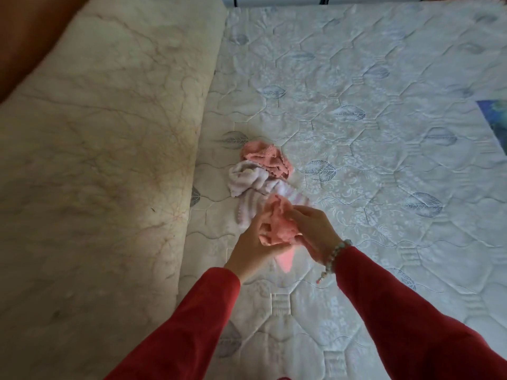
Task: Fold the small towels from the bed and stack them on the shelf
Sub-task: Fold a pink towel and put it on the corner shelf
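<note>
Both my hands, left (pixel 253 244) and right (pixel 312 223), grip a crumpled pink towel (pixel 277 223) above the bed (pixel 356 105), near two heaped towels (pixel 260 171).

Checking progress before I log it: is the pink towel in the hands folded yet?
Not folded. The pink towel is bunched and crumpled between the left hand and right hand.

Head-worn view, forward and down over the mattress (pixel 356 133), close.
</note>
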Demonstrator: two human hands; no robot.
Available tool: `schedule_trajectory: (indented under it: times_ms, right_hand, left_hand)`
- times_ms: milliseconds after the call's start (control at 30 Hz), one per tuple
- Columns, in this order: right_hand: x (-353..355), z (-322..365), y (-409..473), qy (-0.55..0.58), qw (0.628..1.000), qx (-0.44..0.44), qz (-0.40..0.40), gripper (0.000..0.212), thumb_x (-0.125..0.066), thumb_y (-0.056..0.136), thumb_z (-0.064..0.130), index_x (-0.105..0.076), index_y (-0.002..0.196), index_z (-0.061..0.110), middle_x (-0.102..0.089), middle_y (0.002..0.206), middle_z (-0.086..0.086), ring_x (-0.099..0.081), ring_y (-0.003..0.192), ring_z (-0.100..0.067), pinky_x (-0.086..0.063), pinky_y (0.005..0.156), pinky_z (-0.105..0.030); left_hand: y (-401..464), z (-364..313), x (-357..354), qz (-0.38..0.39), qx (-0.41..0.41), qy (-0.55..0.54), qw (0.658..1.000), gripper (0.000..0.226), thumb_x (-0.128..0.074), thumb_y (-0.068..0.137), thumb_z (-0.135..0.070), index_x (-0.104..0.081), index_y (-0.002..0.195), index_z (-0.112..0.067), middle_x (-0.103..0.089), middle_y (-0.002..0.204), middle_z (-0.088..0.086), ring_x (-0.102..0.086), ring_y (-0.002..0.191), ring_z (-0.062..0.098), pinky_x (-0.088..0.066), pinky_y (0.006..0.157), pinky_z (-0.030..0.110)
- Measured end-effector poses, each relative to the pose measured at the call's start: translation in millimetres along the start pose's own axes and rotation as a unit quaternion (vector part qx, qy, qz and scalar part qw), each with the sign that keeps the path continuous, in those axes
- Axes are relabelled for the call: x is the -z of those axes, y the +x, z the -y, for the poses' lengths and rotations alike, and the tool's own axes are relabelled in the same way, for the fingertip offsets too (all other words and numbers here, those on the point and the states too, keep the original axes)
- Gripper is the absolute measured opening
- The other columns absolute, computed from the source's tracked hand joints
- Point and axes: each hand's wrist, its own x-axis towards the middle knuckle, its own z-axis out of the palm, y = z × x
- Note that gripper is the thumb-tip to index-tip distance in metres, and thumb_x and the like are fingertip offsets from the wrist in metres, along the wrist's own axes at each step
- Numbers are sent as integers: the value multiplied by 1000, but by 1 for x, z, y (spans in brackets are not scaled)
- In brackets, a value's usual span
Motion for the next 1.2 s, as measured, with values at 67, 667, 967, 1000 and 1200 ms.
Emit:
schedule_trajectory:
  times_ms: [67,667,967,1000,1200]
  right_hand:
    - [-3,4,-18,50,998,-19,24,20,-59,97,17,-71,94,1,-75,85,-15,-73,72,-23,-60,63,-33]
    - [-24,-5,-57,-218,974,20,-54,37,-63,86,10,-52,121,4,-65,108,-17,-60,86,-26,-50,66,-35]
    - [-14,6,-47,-338,925,115,-133,15,-61,91,25,-69,99,15,-66,90,-3,-58,86,-21,-40,74,-27]
    - [-13,9,-46,-324,927,124,-140,14,-63,90,25,-71,96,16,-67,88,-3,-59,85,-21,-42,73,-27]
    - [-3,11,-42,-271,936,133,-182,25,-53,88,6,-75,100,11,-72,91,-7,-63,90,-22,-50,80,-32]
  left_hand:
    - [-15,-1,1,4,-5,18,1000,69,-78,81,-14,-41,137,-30,-63,106,-19,-62,90,-12,-48,75,9]
    - [-77,-2,46,-88,104,32,990,23,-60,83,-3,-53,84,-25,-50,68,-5,-52,55,8,-38,47,18]
    - [-77,5,90,-172,13,252,952,27,-44,93,-2,-69,101,-8,-68,89,6,-65,83,28,-38,63,24]
    - [-77,3,91,-191,4,243,951,29,-43,93,-2,-69,103,-7,-70,91,10,-65,84,33,-39,63,26]
    - [-77,5,102,-208,10,177,962,43,-36,95,0,-54,132,-12,-64,123,9,-61,101,30,-45,79,29]
